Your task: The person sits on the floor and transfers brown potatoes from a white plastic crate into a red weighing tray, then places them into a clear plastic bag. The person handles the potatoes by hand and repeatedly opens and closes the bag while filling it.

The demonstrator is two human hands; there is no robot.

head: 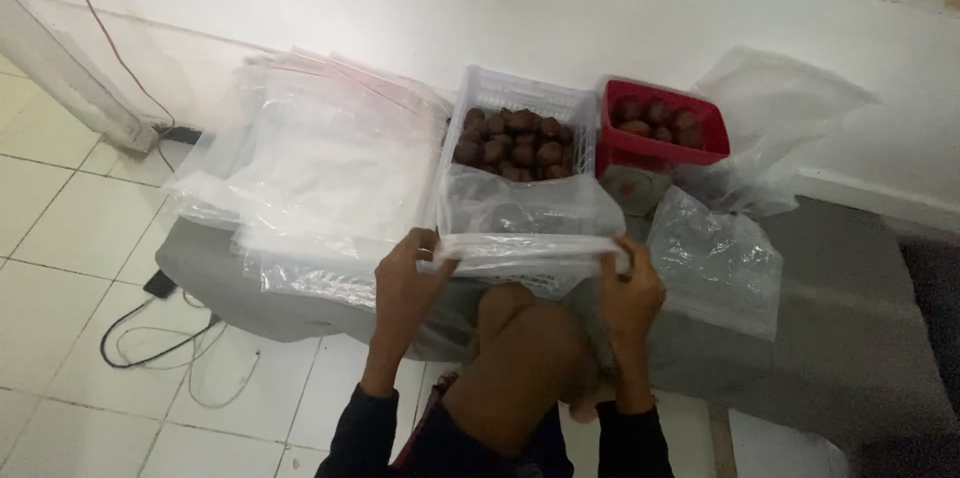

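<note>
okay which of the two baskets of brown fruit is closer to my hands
The white basket, just beyond the clear bag both hands hold; the red basket sits farther right, nearer the wall.

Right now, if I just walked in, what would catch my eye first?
Probably the white basket heaped with dark brown round fruits at the middle, with a smaller red basket of the same beside it. In front, the left hand and right hand stretch a clear plastic bag between them, beside a stack of more bags.

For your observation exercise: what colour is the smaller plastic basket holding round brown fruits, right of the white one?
The small plastic basket is red; head view.
</note>
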